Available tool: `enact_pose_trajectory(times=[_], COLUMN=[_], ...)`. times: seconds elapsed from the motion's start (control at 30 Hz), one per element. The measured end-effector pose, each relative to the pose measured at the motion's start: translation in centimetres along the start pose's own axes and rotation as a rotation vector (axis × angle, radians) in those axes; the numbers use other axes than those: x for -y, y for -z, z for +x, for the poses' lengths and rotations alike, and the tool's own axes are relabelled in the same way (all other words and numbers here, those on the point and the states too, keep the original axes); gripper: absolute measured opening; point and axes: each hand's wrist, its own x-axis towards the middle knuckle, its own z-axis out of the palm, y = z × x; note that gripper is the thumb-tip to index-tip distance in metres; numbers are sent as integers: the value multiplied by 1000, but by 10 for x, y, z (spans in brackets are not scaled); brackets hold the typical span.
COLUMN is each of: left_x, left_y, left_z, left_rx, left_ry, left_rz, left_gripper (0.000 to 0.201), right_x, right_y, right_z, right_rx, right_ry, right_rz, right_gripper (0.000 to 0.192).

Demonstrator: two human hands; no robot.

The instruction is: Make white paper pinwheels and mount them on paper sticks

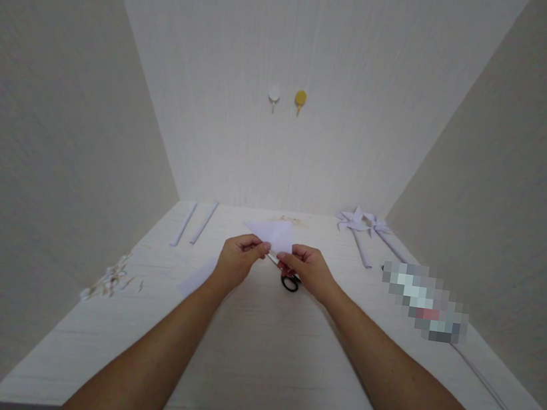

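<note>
Above the pale wood-grain worktop (252,364), a thin white paper triangle (274,234) is held flat. Left hand (237,261) and right hand (309,269) each pinch its near edge in a fingertip grip, forearms converging. Black-handled scissors (288,279) lie just below the paper.

left hand (237,261), right hand (309,270), fingers pinched

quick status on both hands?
Left hand: pinched shut on the white paper piece, at its left edge.
Right hand: pinched shut on the same paper, right edge, above the scissors.
</note>
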Motion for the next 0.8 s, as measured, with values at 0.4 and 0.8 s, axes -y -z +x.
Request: enact_pose_trajectory(times=[0.4,0.8], left_x=[-3,-5], left_y=[-2,-2], left_z=[-1,-1], left_rx=[4,32], left_ry=[38,99], left_rz=[25,50], left_gripper=[29,28], right_x=[-2,-5], right_y=[-1,-2], right_z=[0,-3], right_rx=[5,3], right_ry=[40,43], right_rz=[-33,-223], right_gripper=[41,33])
